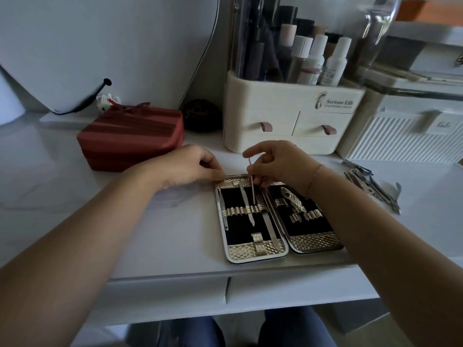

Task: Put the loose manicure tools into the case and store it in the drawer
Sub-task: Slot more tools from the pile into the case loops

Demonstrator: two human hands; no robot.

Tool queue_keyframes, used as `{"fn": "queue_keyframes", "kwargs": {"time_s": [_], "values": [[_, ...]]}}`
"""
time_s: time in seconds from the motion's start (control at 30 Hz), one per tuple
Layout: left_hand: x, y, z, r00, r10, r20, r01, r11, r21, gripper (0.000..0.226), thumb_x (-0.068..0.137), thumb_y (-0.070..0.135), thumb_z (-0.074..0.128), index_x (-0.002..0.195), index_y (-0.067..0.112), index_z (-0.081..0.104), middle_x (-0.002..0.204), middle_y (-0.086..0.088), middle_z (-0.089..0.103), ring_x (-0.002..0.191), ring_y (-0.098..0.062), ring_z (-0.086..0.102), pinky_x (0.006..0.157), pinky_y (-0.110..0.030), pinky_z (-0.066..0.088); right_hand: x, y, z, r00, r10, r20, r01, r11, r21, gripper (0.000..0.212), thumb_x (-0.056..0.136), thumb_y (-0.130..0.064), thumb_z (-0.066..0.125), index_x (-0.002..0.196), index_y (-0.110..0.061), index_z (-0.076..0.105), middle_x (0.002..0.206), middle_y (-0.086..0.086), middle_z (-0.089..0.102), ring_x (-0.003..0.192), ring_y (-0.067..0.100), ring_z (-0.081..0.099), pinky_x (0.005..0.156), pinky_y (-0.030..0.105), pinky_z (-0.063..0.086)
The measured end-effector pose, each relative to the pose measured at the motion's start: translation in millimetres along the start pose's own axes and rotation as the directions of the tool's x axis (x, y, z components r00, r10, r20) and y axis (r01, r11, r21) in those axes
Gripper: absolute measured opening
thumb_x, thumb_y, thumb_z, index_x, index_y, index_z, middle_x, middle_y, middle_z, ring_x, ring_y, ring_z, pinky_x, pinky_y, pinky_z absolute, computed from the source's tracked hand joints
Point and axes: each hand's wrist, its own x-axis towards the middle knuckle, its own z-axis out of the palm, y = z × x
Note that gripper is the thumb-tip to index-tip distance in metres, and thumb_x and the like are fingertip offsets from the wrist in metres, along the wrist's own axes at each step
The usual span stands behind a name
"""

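Looks dim and cool, with soft light from the upper right, a faint shadow on the desk (175,201) beside the left hand (190,164), bent lines at the edges, blurred bottles (323,61) behind.

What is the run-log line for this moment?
left hand: holds case corner | right hand: pinches thin tool at loops | loose tools: right of case

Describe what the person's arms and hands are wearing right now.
The left hand and right hand are ungloved, and the arms are bare with no sleeves in view. The right wrist carries a thin, light-coloured chain bracelet. No ring or watch shows on the left.
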Motion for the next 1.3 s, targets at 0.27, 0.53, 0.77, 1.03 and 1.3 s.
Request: {"fn": "queue_keyframes", "kwargs": {"time_s": [0.27,0.53,0.77,1.03,1.3], "values": [[-1.8,2.8,0.9,1.000,-0.005,-0.008,0.005,1.000,0.014,0.006,0.078,0.023,0.073,0.076,0.019,0.069,0.074,0.004,0.068,0.064,-0.004,0.057,0.066,-0.018,0.044,3.8,2.0,-2.2,0.999,-0.020,0.044,0.028,0.980,-0.198,0.025,0.078,-0.008,0.071,0.102,-0.013,0.065,0.067,-0.001,0.066,0.060,0.019,0.058,0.056,0.025,0.050],[-1.3,2.6,1.6,1.000,0.004,-0.016,-0.003,1.000,0.021,0.006,0.078,0.023,0.073,0.076,0.019,0.069,0.071,0.005,0.066,0.061,-0.002,0.056,0.063,-0.016,0.044,4.6,6.9,0.1,0.996,-0.085,-0.017,0.072,0.922,-0.380,0.027,0.079,-0.022,0.072,0.104,-0.015,0.069,0.071,-0.010,0.060,0.050,0.000,0.053,0.052,0.008,0.045],[0.2,0.5,1.2,1.000,0.011,-0.014,-0.010,1.000,0.011,0.007,0.077,0.023,0.074,0.074,0.021,0.068,0.070,0.007,0.067,0.058,0.003,0.055,0.059,-0.010,0.043,9.0,13.7,-3.0,0.999,-0.028,-0.023,0.021,0.962,-0.271,0.033,0.071,-0.014,0.079,0.100,-0.005,0.067,0.087,0.009,0.069,0.063,0.012,0.060,0.058,0.019,0.053],[0.7,0.4,1.2,1.000,0.016,-0.013,-0.016,1.000,0.009,0.007,0.077,0.022,0.074,0.074,0.021,0.067,0.069,0.008,0.065,0.055,0.007,0.054,0.056,-0.007,0.042,5.3,15.9,-7.1,0.998,-0.060,-0.007,0.057,0.975,-0.213,0.015,0.084,-0.014,0.065,0.097,-0.014,0.071,0.075,0.007,0.067,0.065,0.016,0.057,0.061,0.022,0.052],[1.3,0.4,0.2,1.000,0.006,-0.003,-0.006,1.000,0.011,0.007,0.077,0.025,0.074,0.076,0.021,0.069,0.072,0.008,0.067,0.063,0.000,0.056,0.064,-0.014,0.043,-1.4,8.9,-11.7,0.997,-0.033,0.070,0.051,0.958,-0.282,0.019,0.089,-0.014,0.058,0.100,-0.019,0.072,0.076,0.008,0.066,0.069,0.020,0.059,0.080,0.038,0.054]]}}
